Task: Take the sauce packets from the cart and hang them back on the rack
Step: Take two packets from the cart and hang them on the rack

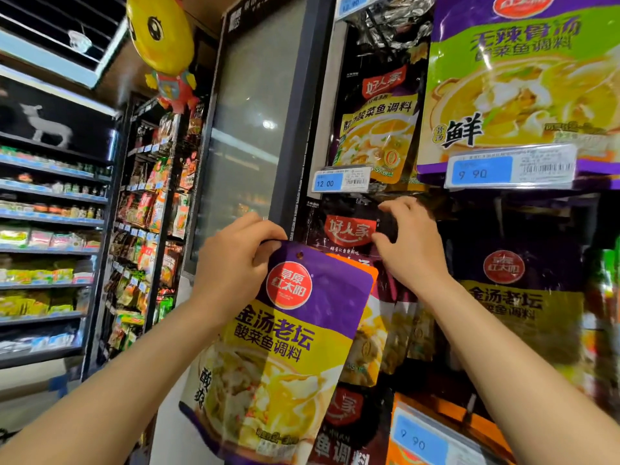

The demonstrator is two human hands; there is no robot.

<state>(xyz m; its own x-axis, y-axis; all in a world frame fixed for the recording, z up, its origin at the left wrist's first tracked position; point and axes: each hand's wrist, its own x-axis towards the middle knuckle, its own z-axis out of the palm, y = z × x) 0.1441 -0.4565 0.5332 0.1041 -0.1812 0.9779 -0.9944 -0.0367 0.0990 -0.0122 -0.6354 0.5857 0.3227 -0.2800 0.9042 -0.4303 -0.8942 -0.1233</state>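
Purple sauce packet (285, 333) pinched at top-left corner by L hand (231, 263); R hand (411, 245) fingers curled, gripping dark hanging packet (349, 226) on rack

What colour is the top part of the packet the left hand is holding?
Purple, above a yellow band, on the packet gripped by the left hand; head view.

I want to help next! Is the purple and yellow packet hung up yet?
Not yet. Other packets already hang on the rack. The left hand holds the purple and yellow packet by its top corner, hole still free. The right hand pinches a black hanging packet. Left: hooking it on. The cart is out of view.
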